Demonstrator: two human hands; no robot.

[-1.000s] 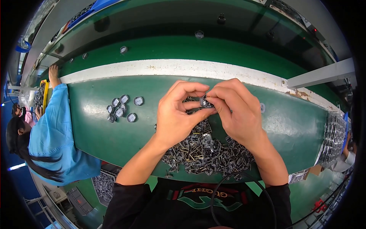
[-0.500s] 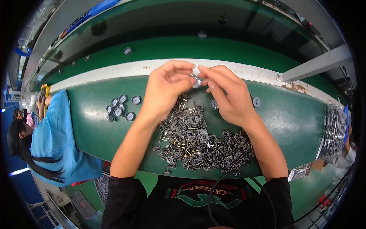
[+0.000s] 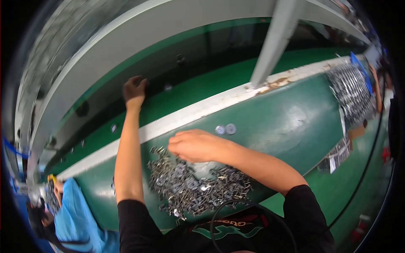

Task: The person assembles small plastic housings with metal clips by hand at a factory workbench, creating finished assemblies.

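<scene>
My left hand [image 3: 135,89] is stretched out in shade over the green belt beyond the white rail, its fingers apart and no thing visible in them. My right hand [image 3: 195,146] hangs low at the far edge of a heap of small dark metal parts with thin pins [image 3: 190,185]. Its fingers are curled together, and whatever they grip is hidden. Two small round grey pieces, a shiny one [image 3: 220,129] and a duller disc [image 3: 230,128], lie side by side on the green bench beyond my right forearm.
A white rail [image 3: 194,110] separates the bench from the belt [image 3: 202,90], where several small round parts lie spaced out. A grey post [image 3: 276,42] rises from the rail. Stacked clear trays [image 3: 352,90] stand at right. A person in blue [image 3: 80,215] sits at left.
My hands were together holding a small shiny part. They have separated: the left reached away over the belt, the right came down to the heap. The view has tilted and shifted.
</scene>
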